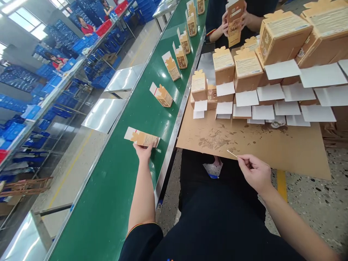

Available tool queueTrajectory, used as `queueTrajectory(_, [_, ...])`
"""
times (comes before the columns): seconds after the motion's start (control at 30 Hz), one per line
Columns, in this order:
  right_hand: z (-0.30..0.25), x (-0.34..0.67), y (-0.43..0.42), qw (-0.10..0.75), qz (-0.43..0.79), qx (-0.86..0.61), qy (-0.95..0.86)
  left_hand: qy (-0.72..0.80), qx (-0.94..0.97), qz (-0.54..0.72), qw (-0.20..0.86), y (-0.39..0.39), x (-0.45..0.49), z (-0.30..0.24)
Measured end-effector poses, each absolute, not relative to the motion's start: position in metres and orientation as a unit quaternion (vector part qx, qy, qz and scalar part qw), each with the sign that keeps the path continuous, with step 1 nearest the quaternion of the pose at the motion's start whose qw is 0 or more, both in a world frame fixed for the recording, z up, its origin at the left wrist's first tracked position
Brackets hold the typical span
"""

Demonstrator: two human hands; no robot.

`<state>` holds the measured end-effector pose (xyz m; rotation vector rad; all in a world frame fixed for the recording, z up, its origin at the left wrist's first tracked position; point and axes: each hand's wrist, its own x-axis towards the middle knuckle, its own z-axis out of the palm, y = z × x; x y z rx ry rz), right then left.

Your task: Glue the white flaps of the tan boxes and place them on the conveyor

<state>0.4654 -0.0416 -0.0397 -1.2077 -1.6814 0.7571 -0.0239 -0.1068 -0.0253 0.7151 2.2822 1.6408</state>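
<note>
My left hand [144,151] reaches over the green conveyor belt [108,195] and grips the near side of a small brown printed carton [145,139]. That carton has a white flap standing out at its left end. In my right hand [255,172], fingers pinched, is a thin pale stick like a cotton swab [232,154]. It points left, above a stained cardboard sheet [296,148]. Further up the belt stands a line of similar cartons, the nearest being an upright carton [164,96] with its flap up.
Stacked cartons [248,70] with white flaps hanging down cover the far part of the cardboard sheet. Across from me a co-worker's hands [247,18] hold a brown carton [234,21]. A metal rail [170,159] edges the belt. Blue bins [78,45] line a bench at left.
</note>
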Motion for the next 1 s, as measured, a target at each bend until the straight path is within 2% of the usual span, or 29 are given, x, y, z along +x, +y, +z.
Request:
queueTrajectory(0.4, [-0.029, 0.457, -0.041, 0.457, 0.318, -0.475, -0.682, 0.872, 0.265, 0.39, 0.133, -0.08, -0.047, -0.043])
queueTrajectory(0.73, [-0.022, 0.457, -0.029, 0.479, 0.318, -0.473, -0.668, 0.863, 0.294, 0.382, 0.151, -0.039, -0.052, -0.023])
queueTrajectory(0.83, [-0.022, 0.494, -0.038, 0.492, 0.272, -0.52, -0.643, 0.885, 0.261, 0.384, 0.042, -0.056, -0.037, -0.022])
queueTrajectory(0.93, [-0.025, 0.53, -0.057, 0.506, 0.224, -0.58, -0.597, 0.845, 0.26, 0.456, -0.1, -0.066, -0.014, -0.025])
queueTrajectory(1.0, [-0.027, 0.543, -0.067, 0.508, 0.213, -0.611, -0.568, 0.784, 0.314, 0.531, -0.076, -0.046, 0.004, -0.02])
